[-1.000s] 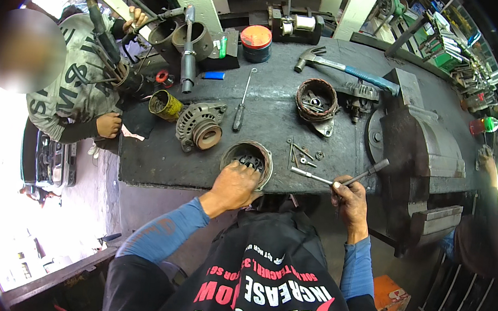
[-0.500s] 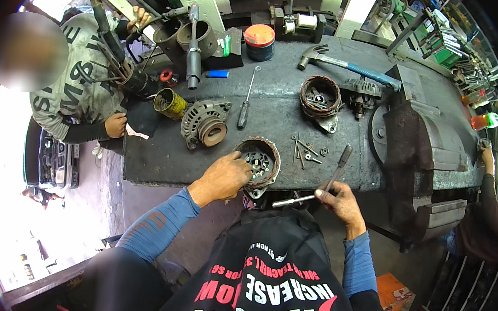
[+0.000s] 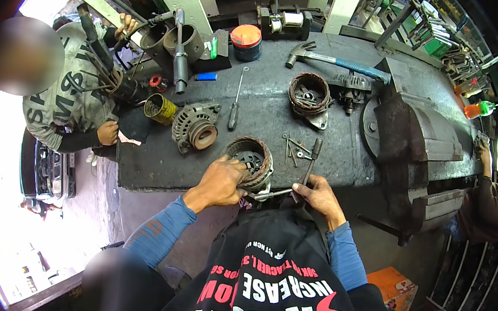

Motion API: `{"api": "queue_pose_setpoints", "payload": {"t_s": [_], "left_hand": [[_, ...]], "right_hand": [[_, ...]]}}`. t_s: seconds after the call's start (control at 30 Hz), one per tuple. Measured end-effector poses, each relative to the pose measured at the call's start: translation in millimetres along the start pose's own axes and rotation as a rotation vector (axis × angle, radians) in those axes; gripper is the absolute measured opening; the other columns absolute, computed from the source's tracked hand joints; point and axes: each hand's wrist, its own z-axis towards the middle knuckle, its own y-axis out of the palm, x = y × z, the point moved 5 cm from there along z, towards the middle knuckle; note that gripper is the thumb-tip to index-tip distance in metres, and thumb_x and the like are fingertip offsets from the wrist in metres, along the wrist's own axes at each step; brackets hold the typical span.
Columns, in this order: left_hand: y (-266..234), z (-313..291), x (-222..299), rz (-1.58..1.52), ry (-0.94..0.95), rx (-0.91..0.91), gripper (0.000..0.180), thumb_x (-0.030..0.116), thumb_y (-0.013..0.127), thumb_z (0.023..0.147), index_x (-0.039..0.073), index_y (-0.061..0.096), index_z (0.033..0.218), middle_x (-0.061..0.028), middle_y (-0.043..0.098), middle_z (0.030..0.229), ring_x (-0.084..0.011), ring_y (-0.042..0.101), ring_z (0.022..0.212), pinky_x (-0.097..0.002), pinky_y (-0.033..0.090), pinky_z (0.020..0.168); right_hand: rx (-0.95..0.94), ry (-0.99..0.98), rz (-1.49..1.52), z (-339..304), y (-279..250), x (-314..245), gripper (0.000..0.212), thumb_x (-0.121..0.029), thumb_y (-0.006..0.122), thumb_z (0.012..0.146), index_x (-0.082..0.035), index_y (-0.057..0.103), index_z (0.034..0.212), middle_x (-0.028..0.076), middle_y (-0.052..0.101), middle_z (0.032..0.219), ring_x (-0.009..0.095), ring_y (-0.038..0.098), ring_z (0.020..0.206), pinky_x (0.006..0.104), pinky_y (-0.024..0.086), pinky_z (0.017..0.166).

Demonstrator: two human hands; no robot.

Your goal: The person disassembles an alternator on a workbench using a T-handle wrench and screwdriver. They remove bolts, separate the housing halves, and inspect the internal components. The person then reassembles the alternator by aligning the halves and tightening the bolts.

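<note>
At the bench's front edge, my left hand is closed on the left rim of an alternator housing, fingers hooked inside; it is tilted, and the copper winding around its opening shows. My right hand grips an angled socket wrench. One arm of the wrench points up past the fingers, the other reaches left to the lower edge of the housing. Whether its tip sits on a fastener I cannot tell. Loose bolts and nuts lie just beyond. Farther back is a second wound housing.
Another alternator part and a yellow can are at left, near a screwdriver. A hammer lies at the back, beside a red-lidded tub. A big vise blocks the right. A co-worker stands at left.
My right hand has moved left with the wrench, whose lower arm now reaches the housing. The housing has tipped, and my left hand has shifted lower on its rim. The view has shifted slightly.
</note>
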Motion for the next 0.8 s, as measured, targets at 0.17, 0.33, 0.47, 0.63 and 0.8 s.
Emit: {"api": "queue_pose_setpoints", "payload": {"t_s": [0.17,0.33,0.47,0.63,0.8], "left_hand": [[-3,-3,0,0.012,-0.050,-0.006,0.039,0.028,0.089,0.070,0.003,0.077,0.098,-0.0092,0.074,0.099,-0.0291,0.067,0.102,-0.0421,0.047,0.094],[3,-5,-5,-0.034,-0.046,0.078,0.037,0.029,0.089,0.069,0.003,0.072,0.089,-0.0105,0.068,0.093,-0.0315,0.065,0.098,-0.0443,0.046,0.091],[2,-5,-2,0.000,-0.112,0.001,0.036,0.028,0.090,0.071,0.003,0.075,0.092,-0.0079,0.071,0.097,-0.0276,0.066,0.102,-0.0424,0.046,0.095],[4,-5,0,0.008,-0.109,0.036,0.035,0.030,0.089,0.072,0.003,0.075,0.090,-0.0078,0.071,0.098,-0.0277,0.066,0.103,-0.0434,0.045,0.095],[7,-5,-1,0.022,-0.091,0.061,0.036,0.032,0.088,0.073,0.003,0.075,0.091,-0.0083,0.071,0.099,-0.0283,0.066,0.104,-0.0436,0.045,0.096]], "right_hand": [[-0.015,0.033,-0.108,-10,-13,-9,0.022,-0.021,0.077,0.097,0.001,0.073,0.097,0.003,0.068,0.079,0.013,0.059,0.073,0.0327,0.049,0.069],[0.038,-0.010,-0.581,-28,-20,-55,0.027,-0.025,0.078,0.097,0.002,0.073,0.095,0.003,0.069,0.076,0.014,0.063,0.074,0.0343,0.050,0.069],[-0.025,-0.112,-0.516,-49,-17,-99,0.024,-0.021,0.078,0.097,0.002,0.073,0.096,0.003,0.070,0.078,0.013,0.065,0.075,0.0334,0.052,0.069],[-0.076,-0.251,0.013,-66,-27,-117,0.017,-0.015,0.079,0.095,0.001,0.073,0.098,0.001,0.069,0.085,0.011,0.064,0.078,0.0294,0.053,0.073],[-0.177,-0.494,0.409,-70,-42,-128,0.027,-0.022,0.082,0.092,0.002,0.070,0.095,0.006,0.065,0.083,0.010,0.059,0.072,0.0244,0.047,0.061]]}}
